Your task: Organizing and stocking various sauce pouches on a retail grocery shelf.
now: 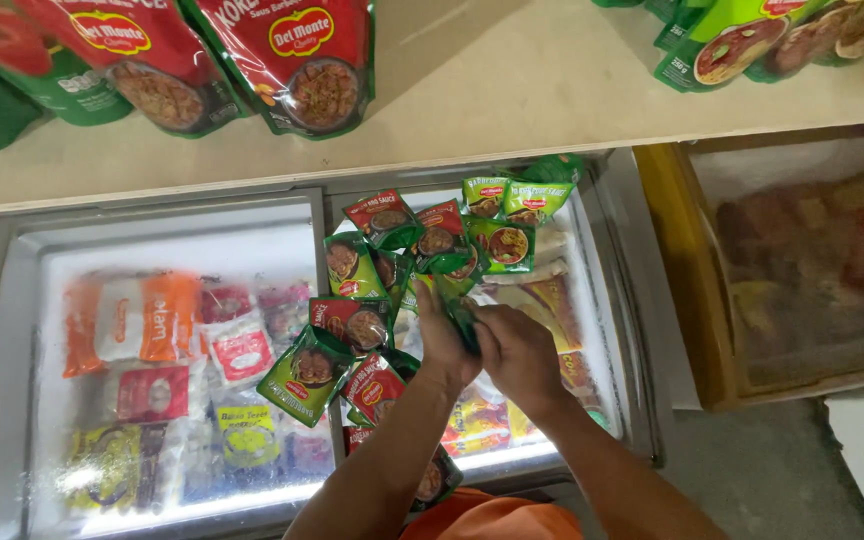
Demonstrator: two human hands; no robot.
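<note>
Over freezer lid [172, 235], fingers [432, 305] clasping sachet [464, 318]

**Sauce pouches over a frosted freezer**

Large red pouches [252, 55] with green edges and round food pictures lie on the pale shelf [512, 90] at top left. Green pouches [752, 40] sit at the shelf's top right corner.

On the freezer's glass lid [282, 230], small sachets [392, 290] are spread in a loose fan, some red, some green, each with a round dish picture. The left hand [444, 345] and right hand [517, 355] meet over them, pinching one green sachet [462, 315] between them.

Under the frosted glass on the left lie an orange-and-white bag [132, 320], red-and-white packs [237, 350] and a yellow-labelled pack [247, 430]. Yellow-brown packs [552, 300] show beneath the right pane.
</note>
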